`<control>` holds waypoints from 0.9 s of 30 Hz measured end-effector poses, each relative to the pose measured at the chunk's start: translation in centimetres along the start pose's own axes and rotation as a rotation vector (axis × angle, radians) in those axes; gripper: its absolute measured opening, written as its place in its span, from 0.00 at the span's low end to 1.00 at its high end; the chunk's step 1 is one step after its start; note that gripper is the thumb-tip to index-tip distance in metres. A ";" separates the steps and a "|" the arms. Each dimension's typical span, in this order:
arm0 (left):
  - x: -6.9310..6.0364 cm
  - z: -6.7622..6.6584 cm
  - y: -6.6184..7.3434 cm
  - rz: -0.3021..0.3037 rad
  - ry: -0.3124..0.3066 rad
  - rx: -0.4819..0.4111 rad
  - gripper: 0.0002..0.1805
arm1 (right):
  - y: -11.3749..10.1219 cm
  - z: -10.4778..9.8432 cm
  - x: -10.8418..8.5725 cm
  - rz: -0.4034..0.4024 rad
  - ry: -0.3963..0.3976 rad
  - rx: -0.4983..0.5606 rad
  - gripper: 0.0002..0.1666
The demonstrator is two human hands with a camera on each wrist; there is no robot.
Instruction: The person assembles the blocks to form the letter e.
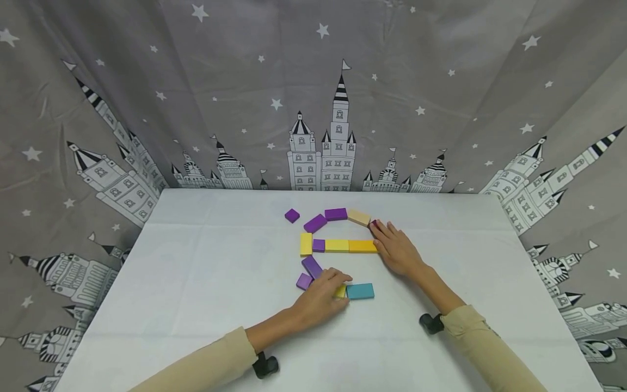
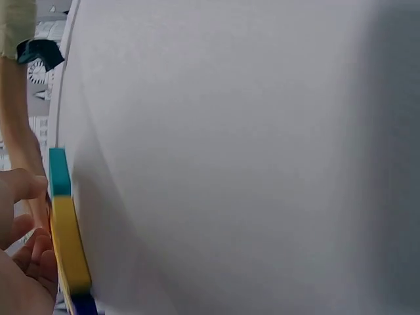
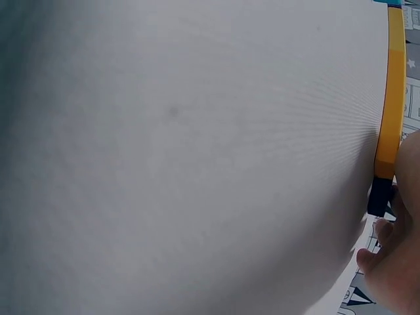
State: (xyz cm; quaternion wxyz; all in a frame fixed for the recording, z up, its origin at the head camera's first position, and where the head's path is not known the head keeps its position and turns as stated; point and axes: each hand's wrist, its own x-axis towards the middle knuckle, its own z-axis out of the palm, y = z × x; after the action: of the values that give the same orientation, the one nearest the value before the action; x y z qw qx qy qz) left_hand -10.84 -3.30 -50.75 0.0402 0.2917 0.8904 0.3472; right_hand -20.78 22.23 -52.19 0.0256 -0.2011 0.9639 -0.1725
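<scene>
Yellow, orange, purple, beige and teal blocks lie flat in a curved figure on the white table. My left hand [image 1: 320, 298] arches over a yellow block [image 1: 340, 291], partly hiding it. In the left wrist view its fingers are loosely bent behind the yellow block [image 2: 71, 246], close to the teal block [image 2: 59, 172]. My right hand [image 1: 398, 251] has its fingertips on a dark purple block [image 1: 374, 222] by the end of the beige block [image 1: 359, 218]. In the right wrist view the fingers reach round a dark block [image 3: 379, 197], mostly hidden from above.
A yellow and an orange block [image 1: 362, 246] form a middle row. Purple blocks [image 1: 335, 214] curve above it, and an upright yellow block [image 1: 306, 244] stands at its left end. A loose purple block [image 1: 292, 215] lies upper left. A castle-print curtain [image 1: 313, 81] hangs behind the table [image 1: 220, 239].
</scene>
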 end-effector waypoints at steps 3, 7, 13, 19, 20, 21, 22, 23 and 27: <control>-0.7 -1.0 -0.6 -0.031 0.026 -0.018 0.22 | -0.1 -0.1 0.0 0.002 -0.005 0.000 0.32; -1.8 -2.5 -1.7 -0.088 0.059 -0.029 0.21 | -0.1 -0.2 0.0 0.005 -0.010 -0.006 0.31; -3.0 -4.2 -3.6 -0.104 0.117 -0.041 0.20 | -0.1 -0.3 0.0 0.007 -0.017 -0.009 0.31; -3.7 -4.7 -5.4 -0.031 0.138 0.026 0.19 | 0.0 -0.3 0.1 -0.004 -0.014 -0.013 0.31; -3.8 -4.7 -5.6 -0.012 0.138 0.038 0.19 | 0.0 -0.3 0.1 -0.006 -0.013 -0.015 0.31; -3.8 -4.8 -5.8 0.004 0.133 0.044 0.18 | 0.1 -0.3 0.1 -0.006 -0.013 -0.017 0.31; -3.8 -4.8 -5.9 0.020 0.132 0.052 0.18 | 0.1 -0.2 0.1 -0.006 -0.013 -0.019 0.32; -3.8 -4.8 -6.0 0.031 0.129 0.054 0.18 | 0.2 -0.2 0.1 -0.006 -0.013 -0.021 0.32; -3.8 -4.9 -6.2 0.046 0.122 0.064 0.17 | 0.2 -0.2 0.1 -0.004 -0.017 -0.024 0.32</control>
State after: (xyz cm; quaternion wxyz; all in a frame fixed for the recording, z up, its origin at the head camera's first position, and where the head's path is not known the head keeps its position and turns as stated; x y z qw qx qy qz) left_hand -12.08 -11.94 -51.57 -0.0315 0.2915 0.8949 0.3365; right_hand -21.00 22.47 -52.05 0.0309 -0.2048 0.9653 -0.1593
